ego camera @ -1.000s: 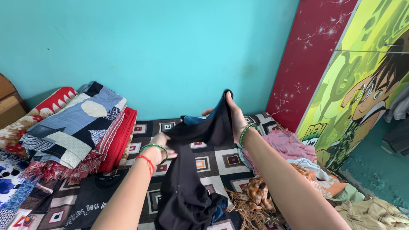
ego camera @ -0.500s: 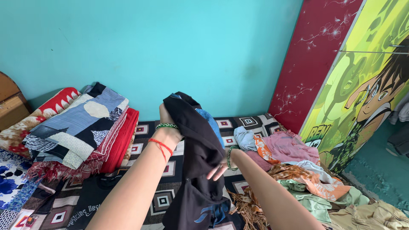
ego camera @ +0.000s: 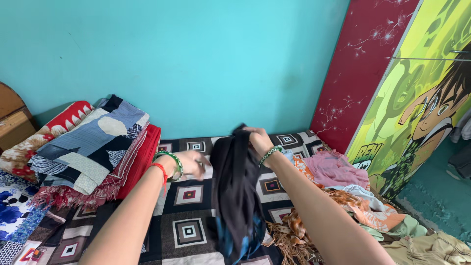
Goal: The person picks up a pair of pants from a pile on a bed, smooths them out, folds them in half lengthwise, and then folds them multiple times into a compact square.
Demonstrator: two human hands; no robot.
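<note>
Head view, looking down over a bed covered by a geometric-square bedspread (ego camera: 189, 230) in black, white and brown. Right hand (ego camera: 257, 140) is raised above the bed, fingers clenched on the top edge of a black garment (ego camera: 236, 186), which hangs down from that grip in a long bunched column; blue print shows near its lower end, just above the bedspread. Green beaded bracelet (ego camera: 270, 154) on the right wrist. Left hand (ego camera: 191, 163) sits just beside the garment on its left side, fingers partly curled and touching the cloth edge; cannot tell if it really pinches the fabric, since the fingertips are blurred and partly hidden by the cloth. Green bangle (ego camera: 172, 162) and red thread (ego camera: 159, 169) on the left wrist.

Garment position: mid-frame, held in the air between both forearms, over the centre of the bed.

Left of the arms, a stack of folded blankets (ego camera: 93, 147), blue-grey patchwork on top, red one under it, lies against the turquoise wall (ego camera: 196, 59). Right of the arms, a loose heap of clothes (ego camera: 343, 181) in pink, orange, white and pale green lies on the bed, with a fringed brown piece near the garment's lower end. Behind that heap stands a wardrobe (ego camera: 402, 98) with a dark red panel and a yellow-green cartoon door.
</note>
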